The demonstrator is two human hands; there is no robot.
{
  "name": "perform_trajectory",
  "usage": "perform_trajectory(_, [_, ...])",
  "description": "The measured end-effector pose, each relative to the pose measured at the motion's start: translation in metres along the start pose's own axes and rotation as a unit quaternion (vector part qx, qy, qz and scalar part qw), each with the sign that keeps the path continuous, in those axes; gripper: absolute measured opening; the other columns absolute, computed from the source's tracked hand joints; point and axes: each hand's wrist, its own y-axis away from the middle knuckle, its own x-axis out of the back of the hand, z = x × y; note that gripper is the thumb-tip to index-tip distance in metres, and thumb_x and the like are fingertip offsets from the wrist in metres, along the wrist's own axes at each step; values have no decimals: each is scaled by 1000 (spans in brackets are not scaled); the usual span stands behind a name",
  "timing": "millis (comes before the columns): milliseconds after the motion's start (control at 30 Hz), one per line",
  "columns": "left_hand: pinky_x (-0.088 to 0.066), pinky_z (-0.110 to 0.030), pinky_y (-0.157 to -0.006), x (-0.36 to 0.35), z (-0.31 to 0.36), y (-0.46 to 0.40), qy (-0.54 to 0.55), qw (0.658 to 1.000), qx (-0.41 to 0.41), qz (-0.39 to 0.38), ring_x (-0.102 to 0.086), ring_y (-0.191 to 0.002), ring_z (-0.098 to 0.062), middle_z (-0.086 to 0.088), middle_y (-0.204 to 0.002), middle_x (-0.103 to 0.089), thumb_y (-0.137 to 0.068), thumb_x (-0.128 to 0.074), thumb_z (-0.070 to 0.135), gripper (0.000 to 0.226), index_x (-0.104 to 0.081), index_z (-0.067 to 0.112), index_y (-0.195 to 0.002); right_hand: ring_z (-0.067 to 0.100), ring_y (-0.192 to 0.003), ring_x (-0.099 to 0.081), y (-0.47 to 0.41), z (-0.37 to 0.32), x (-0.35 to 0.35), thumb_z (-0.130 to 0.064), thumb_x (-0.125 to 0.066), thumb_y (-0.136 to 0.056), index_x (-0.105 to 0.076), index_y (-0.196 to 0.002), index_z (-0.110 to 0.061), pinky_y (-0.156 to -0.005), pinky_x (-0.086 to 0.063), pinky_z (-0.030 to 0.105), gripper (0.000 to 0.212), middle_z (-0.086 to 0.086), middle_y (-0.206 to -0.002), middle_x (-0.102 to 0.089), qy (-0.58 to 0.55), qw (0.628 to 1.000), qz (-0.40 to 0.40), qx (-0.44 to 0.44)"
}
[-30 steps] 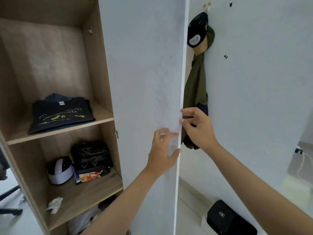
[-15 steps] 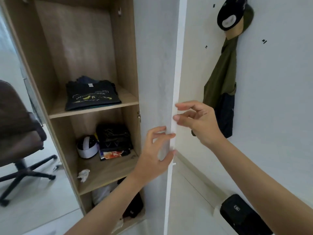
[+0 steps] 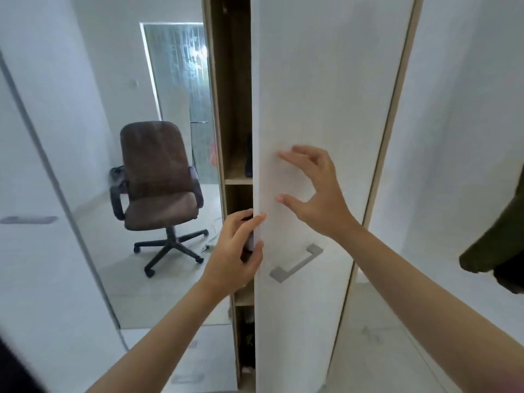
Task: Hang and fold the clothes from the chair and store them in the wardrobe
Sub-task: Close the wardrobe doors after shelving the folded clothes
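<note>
Wardrobe door [image 3: 312,109] nearly closed, narrow gap at left. L hand [image 3: 235,256] grasps door edge; R hand [image 3: 314,191] fingers spread, tips on door face. Chair [image 3: 158,182] behind, seat bare.

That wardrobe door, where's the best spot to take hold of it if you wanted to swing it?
Probably the grey bar handle low on the wardrobe door, reached from the front: it stands proud of the flat panel, so fingers can hook behind it. The left hand grips the door's free edge instead.
</note>
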Motion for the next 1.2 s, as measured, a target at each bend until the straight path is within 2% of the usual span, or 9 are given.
perform_trajectory(67, [-49, -40, -98, 8, -30, -9, -28, 999, 20, -2, -44, -127, -20, -8, -138, -40, -89, -58, 30, 50, -39, 27, -136, 21, -141, -19, -24, 18, -24, -38, -79, -72, -33, -146, -34, -115, -26, 41, 87, 2, -158, -11, 70, 998, -8, 6])
perform_trajectory(133, [-46, -48, -100, 14, -59, -20, -72, 997, 37, 4, -41, -130, -28, -11, -144, -36, -88, -59, 34, 52, -40, 29, -136, 28, -147, 0, -48, 36, -46, -48, -76, -71, -15, -151, -36, -116, -15, 57, 101, 4, -161, 11, 129, 991, -21, -2])
perform_trajectory(267, [-33, -53, -109, 22, -110, -47, -145, 988, 59, 0, -25, -141, -32, -15, -155, -21, -84, -65, 39, 69, -30, 39, -143, 31, -146, 16, -82, 67, -82, -57, -72, -72, 0, -150, -42, -110, -10, 70, 108, 1, -156, 30, 191, 980, -46, -16])
perform_trajectory(433, [-23, -73, -100, 19, -157, -94, -281, 953, 103, -58, -10, -143, -41, -20, -157, 3, -65, -78, 52, 108, -8, 44, -147, 31, -146, 17, -111, 92, -116, -58, -74, -70, -3, -152, -38, -105, -12, 72, 110, 7, -157, 25, 252, 965, -60, -46])
perform_trajectory(600, [-18, -77, -97, 12, -191, -128, -319, 934, 138, -83, 11, -142, -47, -20, -154, 20, -58, -82, 55, 121, 3, 50, -144, 30, -137, 37, -136, 108, -138, -57, -77, -66, 19, -146, -42, -104, -4, 74, 127, 0, -142, 50, 305, 942, -107, -93])
perform_trajectory(767, [-18, -81, -92, 4, -209, -132, -309, 941, 129, -52, 15, -141, -42, -13, -153, 24, -49, -87, 50, 123, -10, 48, -145, 27, -132, 44, -142, 118, -146, -55, -78, -67, 21, -146, -41, -104, 3, 72, 127, -1, -139, 54, 318, 936, -109, -106])
perform_trajectory(867, [-21, -82, -89, -4, -212, -135, -319, 939, 128, -22, 8, -141, -47, -16, -154, 17, -44, -89, 47, 127, -12, 45, -146, 25, -131, 45, -146, 125, -152, -54, -80, -65, 22, -145, -43, -103, 3, 74, 130, 0, -144, 50, 316, 938, -96, -107])
perform_trajectory(1033, [-18, -84, -86, -18, -213, -140, -306, 939, 155, 2, 12, -140, -47, -20, -154, 16, -42, -93, 35, 132, -11, 45, -146, 24, -125, 53, -151, 133, -157, -57, -77, -67, 31, -139, -47, -102, 7, 73, 130, 2, -146, 47, 321, 936, -95, -114])
perform_trajectory(1200, [-17, -83, -89, -18, -210, -141, -302, 940, 161, -4, 15, -140, -47, -21, -153, 18, -45, -93, 31, 135, -3, 47, -144, 23, -127, 51, -151, 128, -156, -57, -77, -65, 28, -142, -45, -101, 4, 75, 130, 3, -147, 45, 320, 936, -93, -117])
